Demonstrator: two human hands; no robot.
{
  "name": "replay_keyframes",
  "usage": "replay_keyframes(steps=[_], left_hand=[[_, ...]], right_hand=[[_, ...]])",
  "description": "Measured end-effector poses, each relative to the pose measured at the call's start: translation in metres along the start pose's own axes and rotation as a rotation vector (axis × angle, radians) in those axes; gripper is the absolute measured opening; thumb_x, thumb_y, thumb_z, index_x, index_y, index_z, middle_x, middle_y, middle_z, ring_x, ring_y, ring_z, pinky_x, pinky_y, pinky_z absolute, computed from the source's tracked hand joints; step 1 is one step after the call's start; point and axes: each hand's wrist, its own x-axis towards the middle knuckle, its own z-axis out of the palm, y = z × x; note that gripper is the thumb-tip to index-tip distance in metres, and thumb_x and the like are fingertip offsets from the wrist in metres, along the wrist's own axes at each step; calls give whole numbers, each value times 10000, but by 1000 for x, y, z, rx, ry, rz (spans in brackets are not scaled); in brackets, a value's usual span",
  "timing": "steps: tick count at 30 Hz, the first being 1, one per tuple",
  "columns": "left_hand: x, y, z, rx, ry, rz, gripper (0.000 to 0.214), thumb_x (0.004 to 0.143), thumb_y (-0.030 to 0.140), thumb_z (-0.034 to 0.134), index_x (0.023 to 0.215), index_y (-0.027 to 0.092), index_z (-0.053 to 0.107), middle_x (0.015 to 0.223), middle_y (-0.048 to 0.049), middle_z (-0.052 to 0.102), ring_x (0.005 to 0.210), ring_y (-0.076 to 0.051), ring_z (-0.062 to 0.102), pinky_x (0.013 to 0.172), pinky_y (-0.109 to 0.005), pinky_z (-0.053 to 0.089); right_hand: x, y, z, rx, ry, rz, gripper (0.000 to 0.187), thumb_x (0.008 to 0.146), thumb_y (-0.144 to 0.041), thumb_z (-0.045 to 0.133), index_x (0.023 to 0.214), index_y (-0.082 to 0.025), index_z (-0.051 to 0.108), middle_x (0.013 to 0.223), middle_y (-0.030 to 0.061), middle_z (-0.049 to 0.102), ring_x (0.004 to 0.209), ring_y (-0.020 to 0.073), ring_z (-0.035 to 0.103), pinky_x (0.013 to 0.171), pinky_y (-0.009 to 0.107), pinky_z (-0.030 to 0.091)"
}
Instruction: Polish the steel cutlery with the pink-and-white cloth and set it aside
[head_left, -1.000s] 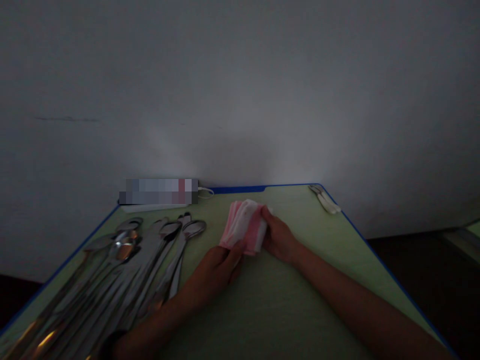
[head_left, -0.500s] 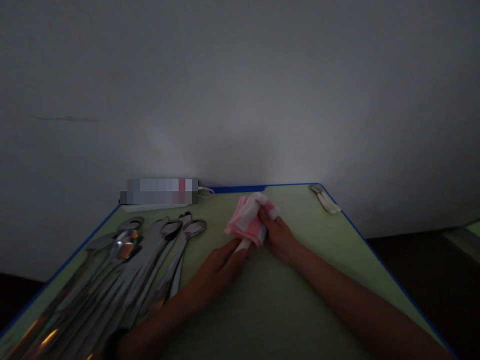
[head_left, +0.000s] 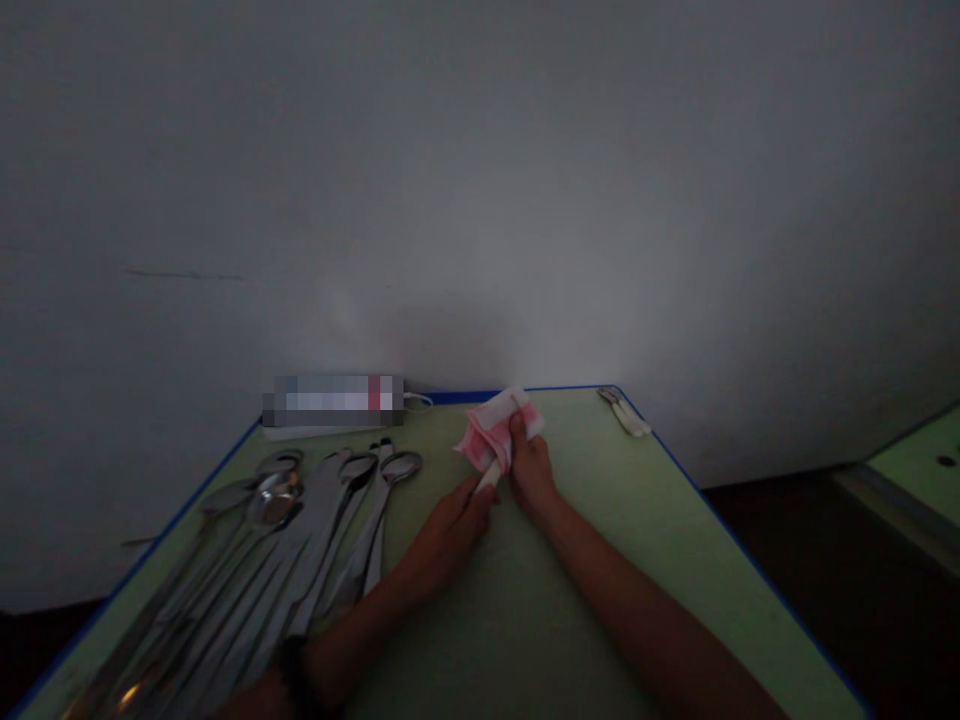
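Note:
My left hand (head_left: 448, 532) is closed around the white handle (head_left: 490, 477) of a utensil. The utensil's far end is hidden, so I cannot tell its kind. Wrapped over that end is a pink and white cloth (head_left: 495, 425), gripped by my right hand (head_left: 534, 468) with the thumb lying on top. To the left of my hands, several metal spoons (head_left: 400, 466) and other long utensils (head_left: 247, 590) lie spread in a rough fan, partly covered by my left forearm.
White-handled cutlery (head_left: 626, 413) lies at the table's back right corner. A blurred-out box-like object (head_left: 334, 402) with a white cable (head_left: 418, 402) stands at the back left. The pale green table (head_left: 600, 540) has a blue edge and meets a grey wall (head_left: 480, 180).
My right hand has shifted on the cloth, its thumb now pointing up along it, and the cloth is folded more tightly round the utensil. The whole view has tilted and shifted slightly.

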Motion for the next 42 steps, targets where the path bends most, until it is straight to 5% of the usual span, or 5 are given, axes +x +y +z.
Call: replay_keyframes(steps=[6,15,25,33,42], left_hand=[[-2,3,-5,41,63,64,369,879,427,306,1063,160,481,632,19,499,561,-150,466,547,-255,370],[1,7,-13,60,29,65,279,838,386,347,830,177,532,588,31,481,565,-146,481,569,-252,383],[-2,7,-9,0,-57,-18,302,865,427,324,945,178,475,631,39,438,537,-119,420,507,-223,356],[1,-5,-3,-167,-8,-98,371,876,493,313,909,170,492,593,63,369,501,-94,350,457,-198,285],[-1,2,-9,-121,-25,-133,348,877,402,386,1140,189,465,644,47,427,569,-111,404,499,-206,316]], right_hand=[[-21,0,6,105,-121,-16,314,731,-481,542,700,-174,604,591,-1,584,627,144,530,607,251,415],[2,-4,2,278,-308,92,316,633,-334,651,886,-149,615,692,4,650,686,138,594,693,271,460],[18,2,-6,226,-197,63,346,709,-478,591,823,-153,629,644,-15,609,582,108,508,552,221,401],[19,-13,-14,794,-337,374,332,752,-489,534,931,-217,597,907,25,661,801,171,599,695,304,481],[26,-9,-9,873,-309,576,92,772,-200,495,800,-172,578,758,25,652,718,152,599,702,293,485]])
